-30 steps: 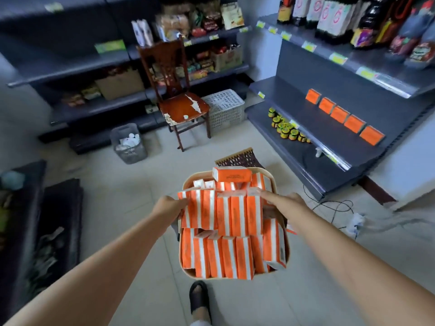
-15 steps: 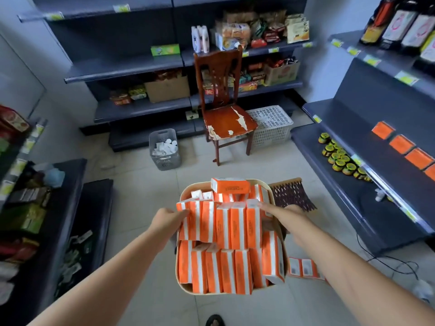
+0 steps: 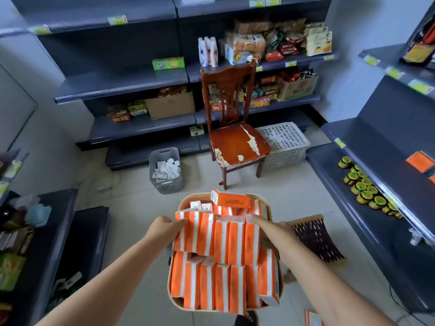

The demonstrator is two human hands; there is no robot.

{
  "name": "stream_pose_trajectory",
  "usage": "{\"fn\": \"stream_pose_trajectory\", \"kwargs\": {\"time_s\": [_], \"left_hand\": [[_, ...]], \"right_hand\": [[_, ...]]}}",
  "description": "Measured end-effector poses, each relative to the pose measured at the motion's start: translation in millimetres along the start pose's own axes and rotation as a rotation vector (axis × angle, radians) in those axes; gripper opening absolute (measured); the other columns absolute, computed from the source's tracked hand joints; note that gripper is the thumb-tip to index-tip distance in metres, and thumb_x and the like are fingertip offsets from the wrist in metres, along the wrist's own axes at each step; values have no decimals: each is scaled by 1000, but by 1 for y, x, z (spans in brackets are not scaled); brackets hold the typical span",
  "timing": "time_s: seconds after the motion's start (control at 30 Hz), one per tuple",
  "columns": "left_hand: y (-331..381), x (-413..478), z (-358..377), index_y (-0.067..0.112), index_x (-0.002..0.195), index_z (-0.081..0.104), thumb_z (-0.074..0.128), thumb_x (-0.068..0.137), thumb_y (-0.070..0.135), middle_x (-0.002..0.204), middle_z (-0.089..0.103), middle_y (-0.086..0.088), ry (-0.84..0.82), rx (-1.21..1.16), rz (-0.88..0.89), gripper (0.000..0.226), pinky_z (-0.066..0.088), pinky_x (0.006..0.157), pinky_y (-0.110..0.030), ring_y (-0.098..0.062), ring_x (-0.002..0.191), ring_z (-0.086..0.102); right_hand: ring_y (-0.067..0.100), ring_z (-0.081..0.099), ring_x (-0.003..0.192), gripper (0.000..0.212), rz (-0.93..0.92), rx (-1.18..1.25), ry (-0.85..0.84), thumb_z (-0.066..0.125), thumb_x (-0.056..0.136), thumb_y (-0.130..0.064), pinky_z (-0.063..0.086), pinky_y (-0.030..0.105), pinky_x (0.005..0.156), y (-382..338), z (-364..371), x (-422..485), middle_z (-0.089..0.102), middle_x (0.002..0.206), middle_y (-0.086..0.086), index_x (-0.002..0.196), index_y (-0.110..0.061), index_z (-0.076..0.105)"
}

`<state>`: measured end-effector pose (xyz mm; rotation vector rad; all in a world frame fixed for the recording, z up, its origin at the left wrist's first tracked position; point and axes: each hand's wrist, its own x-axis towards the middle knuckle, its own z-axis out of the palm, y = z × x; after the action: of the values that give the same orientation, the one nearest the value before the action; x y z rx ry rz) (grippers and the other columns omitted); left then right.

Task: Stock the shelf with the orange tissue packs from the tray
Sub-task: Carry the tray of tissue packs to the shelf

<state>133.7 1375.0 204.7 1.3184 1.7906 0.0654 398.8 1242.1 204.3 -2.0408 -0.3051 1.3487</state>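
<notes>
A beige tray (image 3: 188, 200) sits low in front of me, packed with several orange-and-white tissue packs (image 3: 219, 238) standing in rows, with one pack (image 3: 229, 200) lying flat on top at the far end. My left hand (image 3: 162, 229) grips the tray's left side, fingers against the leftmost pack. My right hand (image 3: 275, 228) grips the right side, fingertips touching a pack's top. On the dark shelf (image 3: 381, 147) at the right, an orange pack (image 3: 420, 161) lies at the frame edge.
A worn wooden chair (image 3: 231, 137) stands ahead, a white basket (image 3: 283, 144) behind it and a grey bin (image 3: 166, 170) to its left. A brown mat (image 3: 314, 238) lies right of the tray. Small jars (image 3: 363, 188) line the right lower shelf. Stocked shelves stand behind and left.
My view has swung left, away from the right shelf with its row of orange packs and toward the chair. The tray stays between both hands, grips unchanged.
</notes>
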Motion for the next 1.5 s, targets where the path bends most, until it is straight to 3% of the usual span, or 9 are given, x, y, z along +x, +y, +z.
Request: {"fn": "stream_pose_trajectory", "kwargs": {"time_s": [0.3, 0.47, 0.6, 0.73, 0.87, 1.0, 1.23, 1.43, 1.5], "left_hand": [[115, 131, -32, 9, 98, 66, 68, 95, 43, 85, 76, -13, -79, -31, 22, 34, 63, 55, -38, -28, 62, 76], [204, 219, -43, 7, 88, 73, 75, 89, 38, 79, 77, -12, -136, -53, 130, 32, 65, 69, -44, -29, 72, 76], [277, 275, -48, 8, 92, 73, 75, 89, 45, 88, 78, -12, -224, -55, 151, 37, 64, 73, -42, -27, 77, 76], [353, 319, -42, 8, 96, 70, 72, 92, 49, 91, 76, -13, -248, 8, 170, 41, 55, 61, -31, -23, 72, 72], [420, 354, -15, 10, 109, 70, 71, 93, 46, 92, 73, -6, -281, 12, 234, 39, 55, 60, -28, -20, 77, 70], [477, 376, 28, 12, 116, 68, 71, 94, 43, 101, 73, -14, -303, -16, 253, 39, 60, 90, -47, -30, 91, 73], [565, 397, 90, 13, 95, 68, 76, 90, 42, 93, 74, -9, -302, -18, 205, 31, 60, 85, -42, -28, 85, 73], [630, 411, 138, 1, 88, 73, 82, 68, 46, 81, 73, -15, -284, -61, 183, 50, 57, 74, -39, -32, 76, 70], [651, 417, 156, 2, 85, 73, 81, 68, 43, 79, 72, -15, -283, -70, 172, 46, 57, 77, -43, -33, 75, 69]], "right_hand": [[23, 78, 75, 66, 34, 14, 88, 85, 65, -69, 62, 41, 83, -128, 7, 96, 79, 74, 2, 100, -15, 70], [24, 77, 69, 55, 30, 153, 156, 88, 69, -58, 58, 35, 72, -202, 8, 152, 78, 72, 4, 96, -13, 74], [25, 79, 76, 75, 62, 205, 213, 92, 51, -68, 61, 40, 83, -253, 1, 186, 80, 80, 6, 99, -13, 77], [18, 76, 62, 64, 61, 252, 335, 91, 61, -62, 52, 25, 58, -298, -22, 213, 78, 71, 2, 96, -12, 73], [15, 74, 61, 57, 30, 262, 362, 89, 65, -63, 51, 25, 58, -326, -55, 251, 76, 68, -1, 92, -15, 73], [13, 73, 59, 46, 2, 287, 358, 86, 74, -56, 51, 24, 58, -349, -98, 292, 73, 58, -3, 83, -15, 67], [17, 78, 72, 58, 50, 268, 347, 85, 70, -64, 61, 39, 85, -388, -179, 363, 78, 71, -2, 100, -17, 73], [17, 78, 72, 62, 52, 262, 347, 87, 68, -59, 62, 37, 81, -420, -245, 413, 79, 74, 0, 106, -11, 73], [16, 78, 67, 64, 48, 279, 342, 89, 69, -56, 61, 31, 70, -429, -270, 428, 79, 76, 2, 106, -7, 73]]}}
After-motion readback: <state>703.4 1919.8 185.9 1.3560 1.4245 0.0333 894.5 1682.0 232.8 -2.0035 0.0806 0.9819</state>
